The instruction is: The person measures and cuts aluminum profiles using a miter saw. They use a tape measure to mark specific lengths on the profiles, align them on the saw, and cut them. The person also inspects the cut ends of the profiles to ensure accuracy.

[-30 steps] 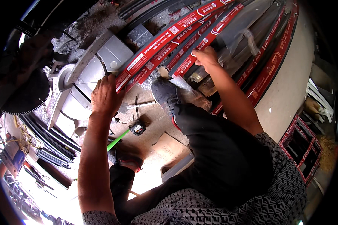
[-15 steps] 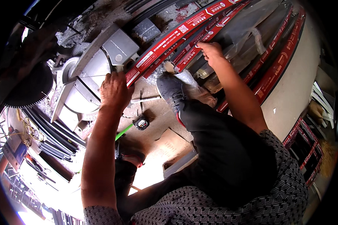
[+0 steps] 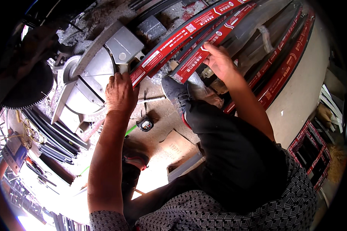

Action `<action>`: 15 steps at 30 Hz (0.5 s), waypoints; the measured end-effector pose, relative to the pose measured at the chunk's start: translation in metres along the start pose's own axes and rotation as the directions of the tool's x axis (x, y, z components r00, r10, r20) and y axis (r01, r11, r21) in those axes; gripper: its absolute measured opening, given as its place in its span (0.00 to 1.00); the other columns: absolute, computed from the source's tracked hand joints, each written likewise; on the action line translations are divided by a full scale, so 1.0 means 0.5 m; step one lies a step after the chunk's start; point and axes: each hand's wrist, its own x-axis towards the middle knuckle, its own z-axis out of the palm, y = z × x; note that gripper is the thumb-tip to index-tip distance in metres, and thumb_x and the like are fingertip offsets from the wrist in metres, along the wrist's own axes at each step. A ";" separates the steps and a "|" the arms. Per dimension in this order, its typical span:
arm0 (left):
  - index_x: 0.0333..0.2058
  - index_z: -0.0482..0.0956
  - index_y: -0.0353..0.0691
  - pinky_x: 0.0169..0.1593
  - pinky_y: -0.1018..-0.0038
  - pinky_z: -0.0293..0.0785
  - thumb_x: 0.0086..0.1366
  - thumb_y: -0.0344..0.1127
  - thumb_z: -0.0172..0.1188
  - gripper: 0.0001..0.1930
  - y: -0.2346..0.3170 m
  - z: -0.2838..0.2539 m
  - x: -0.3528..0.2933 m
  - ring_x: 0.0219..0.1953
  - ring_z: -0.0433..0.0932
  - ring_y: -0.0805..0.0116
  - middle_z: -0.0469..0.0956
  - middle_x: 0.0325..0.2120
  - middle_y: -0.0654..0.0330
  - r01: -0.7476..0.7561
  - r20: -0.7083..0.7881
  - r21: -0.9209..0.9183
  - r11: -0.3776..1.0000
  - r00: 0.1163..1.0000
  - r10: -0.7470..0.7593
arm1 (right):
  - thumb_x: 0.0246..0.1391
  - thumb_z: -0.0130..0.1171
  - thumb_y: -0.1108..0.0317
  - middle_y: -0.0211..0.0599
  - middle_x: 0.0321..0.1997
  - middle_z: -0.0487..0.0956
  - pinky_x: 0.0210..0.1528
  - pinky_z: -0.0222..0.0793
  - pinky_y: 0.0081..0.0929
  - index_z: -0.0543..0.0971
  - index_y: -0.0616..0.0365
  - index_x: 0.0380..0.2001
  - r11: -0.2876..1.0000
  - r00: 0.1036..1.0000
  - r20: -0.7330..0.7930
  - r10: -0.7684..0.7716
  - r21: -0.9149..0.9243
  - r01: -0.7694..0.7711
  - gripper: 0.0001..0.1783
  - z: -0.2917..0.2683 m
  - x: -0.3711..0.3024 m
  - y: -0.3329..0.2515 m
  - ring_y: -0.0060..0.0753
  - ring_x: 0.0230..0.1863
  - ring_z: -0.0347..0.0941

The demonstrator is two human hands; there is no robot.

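My left hand [image 3: 121, 92] is closed at the near end of a long metal profile [image 3: 162, 52] covered in red printed film, beside the grey table of a mitre saw [image 3: 92, 75]. The fingertips are partly hidden. My right hand [image 3: 221, 63] grips a second red-filmed profile [image 3: 196, 61], thumb on its upper face. This one's cut end hangs over my dark shoe [image 3: 175, 90]. Both profiles stretch away to the upper right. The saw's toothed blade [image 3: 29, 86] stands at the left, apart from my left hand.
A tape measure [image 3: 145, 124] with a green blade lies on the floor near a cardboard piece [image 3: 175, 148]. More red-filmed profiles [image 3: 285, 69] lie at the right. Dark bars [image 3: 54, 134] are bundled at the left, and a red-and-black frame [image 3: 310, 154] stands lower right.
My right hand has raised the second profile and brought its cut end nearer me, slightly left. My left hand stays almost in place by the saw.
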 end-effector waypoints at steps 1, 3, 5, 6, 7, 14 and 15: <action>0.47 0.78 0.39 0.51 0.55 0.79 0.61 0.45 0.70 0.21 0.000 -0.001 -0.001 0.47 0.79 0.48 0.78 0.41 0.50 0.003 -0.006 -0.001 1.000 1.000 -0.003 | 0.64 0.65 0.65 0.29 0.49 0.83 0.50 0.80 0.36 0.80 0.51 0.51 1.000 1.000 0.020 0.007 0.019 -0.007 0.13 0.016 -0.009 0.002 0.27 0.50 0.80; 0.49 0.78 0.39 0.52 0.54 0.78 0.61 0.46 0.70 0.23 -0.001 -0.004 -0.005 0.47 0.79 0.47 0.78 0.42 0.49 -0.002 -0.031 -0.013 1.000 1.000 0.001 | 0.63 0.66 0.66 0.29 0.49 0.83 0.48 0.81 0.34 0.80 0.52 0.51 0.999 0.998 0.064 0.029 0.041 -0.032 0.14 0.032 -0.014 0.009 0.27 0.51 0.81; 0.49 0.78 0.38 0.53 0.54 0.77 0.62 0.46 0.70 0.23 0.002 -0.009 -0.011 0.47 0.79 0.47 0.78 0.42 0.49 -0.012 -0.082 -0.040 0.999 0.997 0.008 | 0.65 0.64 0.65 0.29 0.50 0.84 0.51 0.79 0.34 0.80 0.51 0.52 0.997 0.995 0.093 0.026 0.066 -0.033 0.14 0.043 -0.019 0.016 0.26 0.51 0.81; 0.49 0.78 0.37 0.53 0.55 0.76 0.62 0.47 0.69 0.23 0.006 -0.013 -0.016 0.48 0.79 0.48 0.78 0.43 0.49 -0.018 -0.120 -0.057 0.998 0.993 0.011 | 0.66 0.64 0.65 0.29 0.50 0.84 0.52 0.79 0.33 0.80 0.51 0.53 0.996 0.994 0.107 0.025 0.079 -0.034 0.14 0.050 -0.022 0.019 0.26 0.51 0.81; 0.48 0.77 0.36 0.53 0.55 0.76 0.63 0.47 0.69 0.23 0.012 -0.021 -0.019 0.48 0.78 0.48 0.77 0.43 0.49 -0.025 -0.158 -0.074 0.997 0.987 0.013 | 0.66 0.63 0.65 0.29 0.51 0.84 0.53 0.78 0.33 0.80 0.50 0.53 0.995 0.992 0.122 0.025 0.090 -0.036 0.14 0.054 -0.024 0.023 0.25 0.52 0.81; 0.55 0.77 0.32 0.56 0.53 0.75 0.71 0.50 0.61 0.26 0.123 -0.094 -0.018 0.50 0.79 0.43 0.79 0.47 0.42 -0.110 -0.182 -0.376 0.920 0.982 0.043 | 0.62 0.66 0.65 0.26 0.46 0.83 0.48 0.78 0.28 0.79 0.48 0.49 0.995 0.996 0.009 0.090 0.044 -0.091 0.14 0.070 -0.048 0.064 0.23 0.46 0.81; 0.56 0.75 0.31 0.57 0.53 0.75 0.70 0.52 0.62 0.29 0.140 -0.091 -0.020 0.51 0.79 0.42 0.79 0.47 0.41 -0.112 -0.151 -0.381 0.918 0.987 0.058 | 0.62 0.66 0.65 0.26 0.46 0.83 0.47 0.78 0.28 0.79 0.48 0.50 0.995 0.996 0.021 0.091 0.041 -0.092 0.15 0.079 -0.050 0.073 0.22 0.46 0.80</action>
